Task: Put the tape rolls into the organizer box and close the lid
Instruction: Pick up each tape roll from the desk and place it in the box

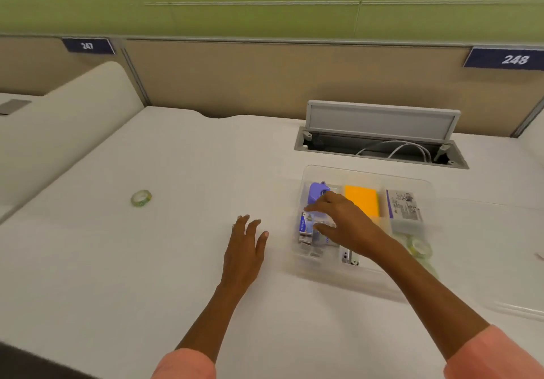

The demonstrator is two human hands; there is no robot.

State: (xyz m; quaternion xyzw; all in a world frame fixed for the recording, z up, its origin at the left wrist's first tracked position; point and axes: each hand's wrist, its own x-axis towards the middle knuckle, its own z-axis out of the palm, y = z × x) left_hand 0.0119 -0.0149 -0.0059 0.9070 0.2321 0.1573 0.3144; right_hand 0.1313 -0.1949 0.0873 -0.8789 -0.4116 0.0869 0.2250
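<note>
A clear plastic organizer box (pixel 323 272) sits on the white desk, right of centre. Inside it lie a purple item (pixel 317 191), an orange pad (pixel 361 199), a blue-labelled packet (pixel 304 227) and a printed box (pixel 403 206). Greenish tape rolls (pixel 418 246) show in its right front compartment. One more green-patterned tape roll (pixel 141 198) lies alone on the desk, far to the left. My right hand (pixel 344 222) reaches over the box's left compartments, fingers spread, holding nothing. My left hand (pixel 245 246) rests flat on the desk beside the box's left wall. The lid's position is unclear.
An open cable hatch (pixel 379 143) with white cables sits in the desk behind the box. Beige partitions with number plates 247 and 248 stand at the back. A curved divider (pixel 73 119) rises at the left.
</note>
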